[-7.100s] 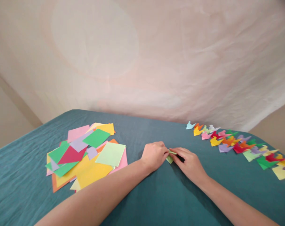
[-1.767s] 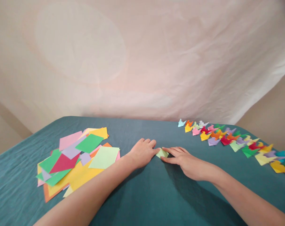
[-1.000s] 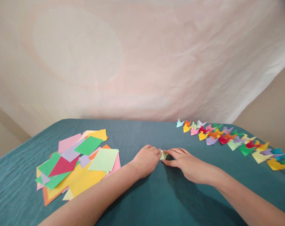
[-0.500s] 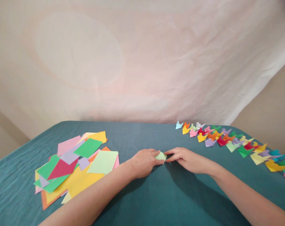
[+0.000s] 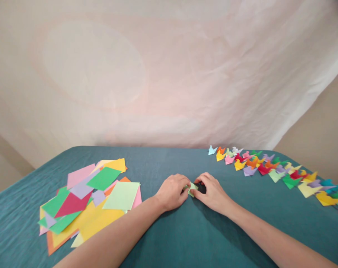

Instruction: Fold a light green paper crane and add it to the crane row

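A small, partly folded light green paper (image 5: 191,188) lies on the teal tablecloth (image 5: 185,238) near the middle of the table. My left hand (image 5: 172,191) rests curled against its left side, fingertips pinching its edge. My right hand (image 5: 212,192) is curled over its right side, fingers bent and pressed on the paper. Most of the paper is hidden between the two hands.
A loose pile of coloured paper squares (image 5: 88,197) lies at the left, with a light green sheet (image 5: 122,195) on top near my left hand. Two rows of several folded paper cranes (image 5: 272,169) run along the right back edge. A pale cloth backdrop (image 5: 169,74) hangs behind.
My right hand's fingers have curled in from lying stretched out and now close on the paper's right side. My left hand has stayed on its left edge. The view has tilted slightly.
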### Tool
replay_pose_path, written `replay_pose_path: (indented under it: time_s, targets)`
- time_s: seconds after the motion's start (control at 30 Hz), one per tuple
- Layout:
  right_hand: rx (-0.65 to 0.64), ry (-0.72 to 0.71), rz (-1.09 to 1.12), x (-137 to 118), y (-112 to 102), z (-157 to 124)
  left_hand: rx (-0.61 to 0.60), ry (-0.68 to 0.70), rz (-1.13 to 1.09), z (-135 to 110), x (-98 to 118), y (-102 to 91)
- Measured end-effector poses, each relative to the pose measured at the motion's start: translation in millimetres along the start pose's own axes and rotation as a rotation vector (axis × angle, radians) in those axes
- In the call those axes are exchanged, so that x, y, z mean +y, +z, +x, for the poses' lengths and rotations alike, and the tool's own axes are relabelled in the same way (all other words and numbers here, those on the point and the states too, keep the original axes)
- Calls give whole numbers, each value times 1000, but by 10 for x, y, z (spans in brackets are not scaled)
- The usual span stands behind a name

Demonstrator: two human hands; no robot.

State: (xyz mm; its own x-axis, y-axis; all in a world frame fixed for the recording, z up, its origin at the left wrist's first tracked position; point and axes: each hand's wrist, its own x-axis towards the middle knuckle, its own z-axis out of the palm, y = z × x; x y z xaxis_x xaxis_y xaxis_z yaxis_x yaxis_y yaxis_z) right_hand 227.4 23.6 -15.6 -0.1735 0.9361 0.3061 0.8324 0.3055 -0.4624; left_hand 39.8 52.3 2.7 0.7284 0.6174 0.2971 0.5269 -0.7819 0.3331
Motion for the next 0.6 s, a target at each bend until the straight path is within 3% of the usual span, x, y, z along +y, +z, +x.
replay_pose_path:
  time_s: [0.3, 0.6]
  targets:
    - [31, 20, 22, 8, 54, -18, 23, 16, -81, -9, -35, 14]
    - [61, 15, 243, -12, 104, -43, 83, 16, -326, 7, -40, -15]
